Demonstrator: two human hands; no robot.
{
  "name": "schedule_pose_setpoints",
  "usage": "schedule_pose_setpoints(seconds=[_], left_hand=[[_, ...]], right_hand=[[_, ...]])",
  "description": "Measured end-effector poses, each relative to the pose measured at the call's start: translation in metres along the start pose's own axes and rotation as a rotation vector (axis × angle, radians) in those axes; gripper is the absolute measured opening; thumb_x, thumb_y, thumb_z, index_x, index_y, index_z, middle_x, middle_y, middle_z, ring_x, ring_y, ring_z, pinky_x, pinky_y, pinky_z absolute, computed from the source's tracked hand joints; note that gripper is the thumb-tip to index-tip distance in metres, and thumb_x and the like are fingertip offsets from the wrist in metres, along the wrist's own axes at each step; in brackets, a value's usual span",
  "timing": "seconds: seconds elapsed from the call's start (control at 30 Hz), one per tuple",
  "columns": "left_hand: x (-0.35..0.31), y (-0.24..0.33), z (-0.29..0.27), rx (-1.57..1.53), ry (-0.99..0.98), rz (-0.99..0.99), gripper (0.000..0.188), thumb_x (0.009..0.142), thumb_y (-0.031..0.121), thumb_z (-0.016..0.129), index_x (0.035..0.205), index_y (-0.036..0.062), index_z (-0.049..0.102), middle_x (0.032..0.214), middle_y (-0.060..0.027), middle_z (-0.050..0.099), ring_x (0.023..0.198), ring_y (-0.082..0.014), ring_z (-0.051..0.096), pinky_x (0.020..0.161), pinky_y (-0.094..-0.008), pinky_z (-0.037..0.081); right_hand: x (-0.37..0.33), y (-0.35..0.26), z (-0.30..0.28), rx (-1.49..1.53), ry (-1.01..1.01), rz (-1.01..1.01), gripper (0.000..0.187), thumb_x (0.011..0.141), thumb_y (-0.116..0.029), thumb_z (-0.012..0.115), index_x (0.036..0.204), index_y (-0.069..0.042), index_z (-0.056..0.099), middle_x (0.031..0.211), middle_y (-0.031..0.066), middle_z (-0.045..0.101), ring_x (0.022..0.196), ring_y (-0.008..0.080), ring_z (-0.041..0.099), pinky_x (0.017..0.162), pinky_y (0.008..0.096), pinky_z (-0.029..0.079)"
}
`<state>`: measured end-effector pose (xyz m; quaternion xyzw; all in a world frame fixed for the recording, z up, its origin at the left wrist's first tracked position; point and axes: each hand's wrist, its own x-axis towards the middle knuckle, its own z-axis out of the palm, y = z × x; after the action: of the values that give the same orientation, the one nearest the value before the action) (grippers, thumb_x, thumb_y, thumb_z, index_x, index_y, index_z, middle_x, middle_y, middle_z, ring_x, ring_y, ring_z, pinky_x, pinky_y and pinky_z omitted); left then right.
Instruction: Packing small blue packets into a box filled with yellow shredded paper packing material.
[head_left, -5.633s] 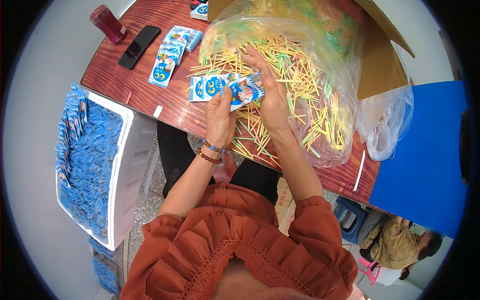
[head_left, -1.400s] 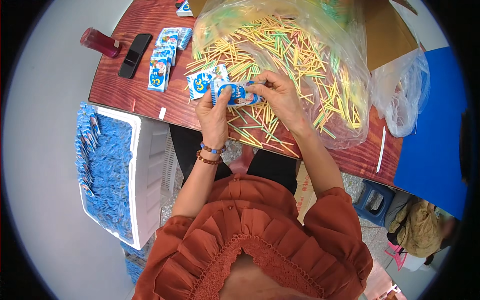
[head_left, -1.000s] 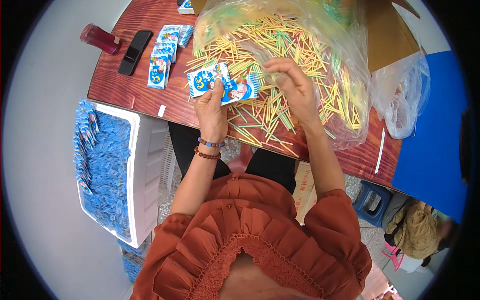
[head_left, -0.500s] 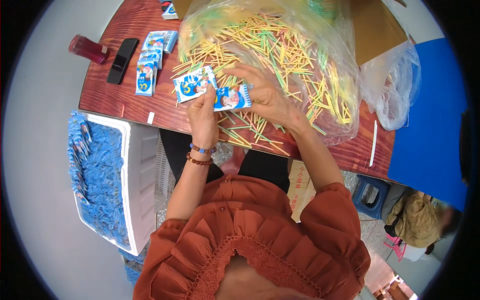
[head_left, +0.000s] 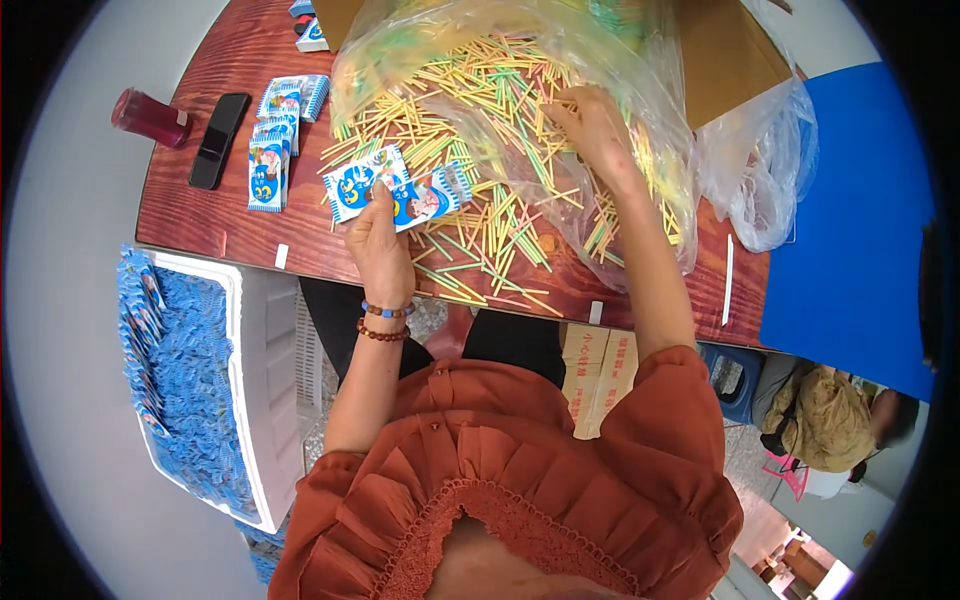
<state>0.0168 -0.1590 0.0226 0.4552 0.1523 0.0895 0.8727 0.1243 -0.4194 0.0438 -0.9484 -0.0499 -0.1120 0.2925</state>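
Observation:
My left hand (head_left: 377, 235) is closed on two small blue-and-white packets (head_left: 436, 196), which it holds fanned out over the near edge of a pile. The thumb presses on top where the packets overlap. The pile is made of thin yellow, green and pink sticks (head_left: 520, 215), spilling out of a large clear plastic bag (head_left: 665, 215). To the right, my right hand (head_left: 598, 130) reaches over the sticks at the bag's mouth, its fingers bent and slightly apart. No packet shows in it.
Left of the pile lie several overlapping packets (head_left: 267, 170), a black phone (head_left: 218, 140) and a red-filled jar (head_left: 152, 118). A white foam box (head_left: 237, 350) full of blue packets stands below the table's left edge. At the right are a crumpled clear bag (head_left: 765, 190) and a blue board (head_left: 850, 200).
My right hand has left the packets and moved right and away from me, over the sticks. My left hand still grips the packets. The whole view has shifted slightly.

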Motion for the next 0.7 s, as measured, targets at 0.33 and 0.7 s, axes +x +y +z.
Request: schedule_pose_setpoints(seconds=[0.33,0.7], left_hand=[[0.004,0.006,-0.012,-0.049,0.027,-0.021,0.031,0.098,0.025,0.055,0.077,0.0045,0.065,0.079,0.0021,0.062,0.068,-0.0034,0.054,0.06,-0.023,0.047],[0.0,0.006,-0.009,-0.049,0.033,-0.047,0.028,0.097,0.026,0.057,0.082,0.0048,0.066,0.079,0.0021,0.063,0.065,-0.0045,0.057,0.057,-0.023,0.048]], right_hand=[[0.019,0.004,0.007,-0.48,-0.192,0.023,0.039,0.078,-0.031,0.06,0.093,0.005,0.064,0.099,0.0264,0.064,0.1,0.0427,0.058,0.087,0.0507,0.046],[0.03,0.002,0.002,-0.408,-0.568,0.15,0.041,0.084,-0.027,0.052,0.106,0.007,0.055,0.109,0.03,0.059,0.102,0.0418,0.058,0.094,0.0473,0.041]])
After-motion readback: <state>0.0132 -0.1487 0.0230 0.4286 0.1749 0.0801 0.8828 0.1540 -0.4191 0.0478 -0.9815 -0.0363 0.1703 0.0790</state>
